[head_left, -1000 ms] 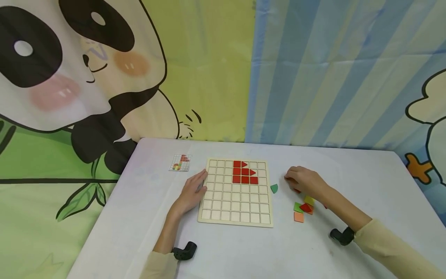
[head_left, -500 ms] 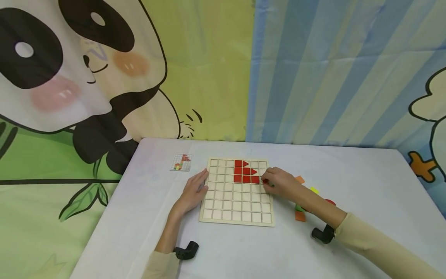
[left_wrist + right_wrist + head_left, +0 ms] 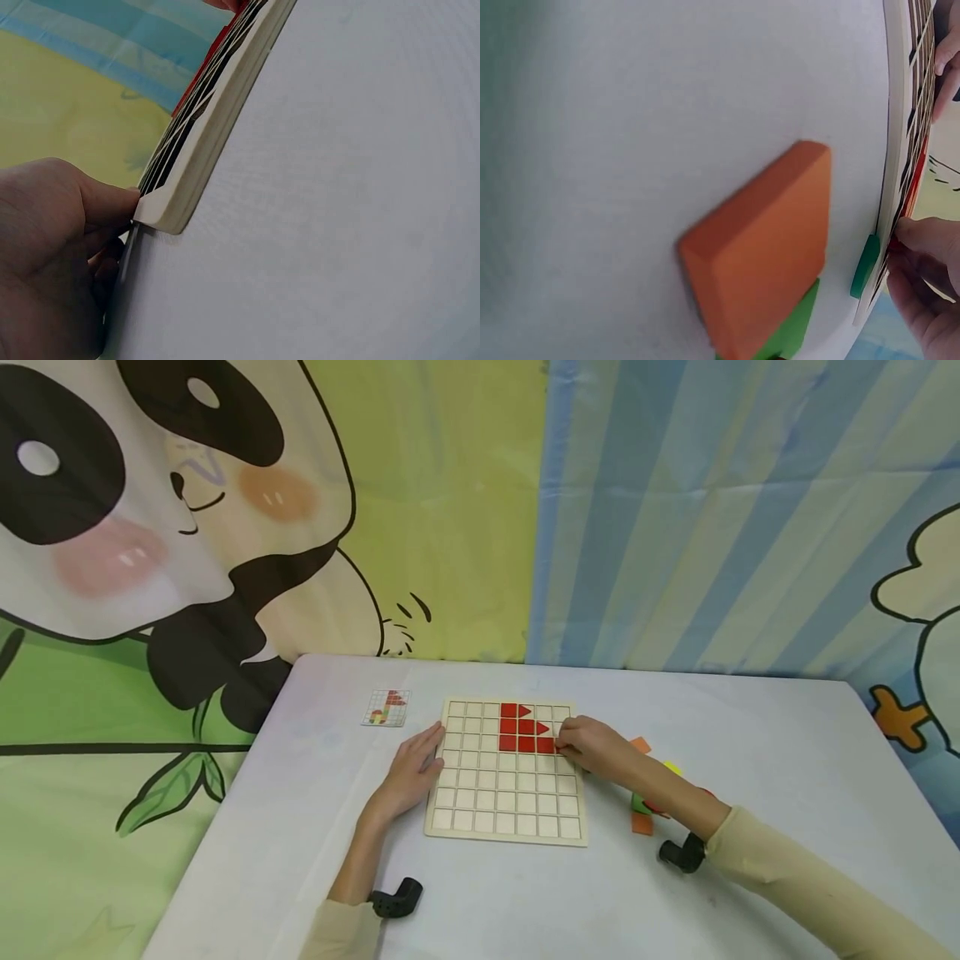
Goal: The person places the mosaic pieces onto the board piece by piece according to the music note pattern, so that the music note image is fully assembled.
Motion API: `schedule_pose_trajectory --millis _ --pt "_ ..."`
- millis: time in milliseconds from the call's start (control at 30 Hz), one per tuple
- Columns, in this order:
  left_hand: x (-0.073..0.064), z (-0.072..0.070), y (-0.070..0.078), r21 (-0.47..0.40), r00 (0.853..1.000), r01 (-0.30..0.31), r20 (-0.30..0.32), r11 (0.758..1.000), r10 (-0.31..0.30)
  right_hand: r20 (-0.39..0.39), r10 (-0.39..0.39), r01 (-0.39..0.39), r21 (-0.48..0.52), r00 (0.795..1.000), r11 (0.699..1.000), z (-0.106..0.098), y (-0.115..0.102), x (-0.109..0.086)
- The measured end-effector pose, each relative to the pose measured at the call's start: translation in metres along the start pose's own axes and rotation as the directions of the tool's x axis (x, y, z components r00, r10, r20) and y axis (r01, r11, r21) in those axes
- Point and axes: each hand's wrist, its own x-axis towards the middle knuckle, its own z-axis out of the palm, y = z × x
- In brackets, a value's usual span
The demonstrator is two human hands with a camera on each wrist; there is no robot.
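Observation:
A pale grid board (image 3: 487, 822) lies flat on the white table. Red squares and pointed red tiles (image 3: 527, 744) fill cells in its upper middle rows. At the board's left edge my left hand (image 3: 408, 777) rests with fingers extended, its thumb touching the frame in the left wrist view. My right hand (image 3: 600, 750) is over the board's right side, at the end of the third row. Between its thumb and fingers it pinches a small red tile (image 3: 895, 244), mostly hidden, so its shape cannot be told. Beside the board's edge lies a green rounded tile (image 3: 866, 266).
Right of the board, partly under my right forearm, lie loose tiles: an orange one (image 3: 640, 745), a yellow one (image 3: 672, 767), a green one (image 3: 639, 802) and an orange square (image 3: 642, 823). A small pattern card (image 3: 387, 708) lies left of the board's top.
My right hand has moved left from the loose tiles to the board's right side, bringing a red tile. It shifted only slightly in the last half second. My left hand stays in place.

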Motion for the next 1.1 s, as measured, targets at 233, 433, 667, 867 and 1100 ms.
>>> schedule_pose_trajectory --millis 233,433,667,867,1100 --pt "0.001 -0.001 -0.002 0.000 1.000 -0.004 0.002 1.000 0.004 0.000 0.016 -0.016 0.010 1.000 1.000 -0.006 -0.004 -0.004" --pt "-0.001 0.001 -0.004 0.012 1.000 -0.003 0.005 1.000 0.003 -0.015 0.099 -0.099 0.017 0.995 0.995 -0.030 -0.004 -0.035" --pt "-0.001 -0.002 0.000 0.017 1.000 -0.004 0.009 1.000 0.004 -0.084 0.268 -0.267 0.021 0.960 0.963 -0.053 0.009 -0.095" --pt "-0.001 -0.003 -0.001 0.009 1.000 -0.007 0.007 1.000 0.007 -0.093 0.350 -0.346 0.051 0.932 0.937 -0.052 0.017 -0.128" --pt "0.000 -0.002 -0.001 0.004 1.000 -0.008 0.020 1.000 0.008 -0.147 0.295 -0.292 0.042 0.944 0.956 -0.041 0.015 -0.151"
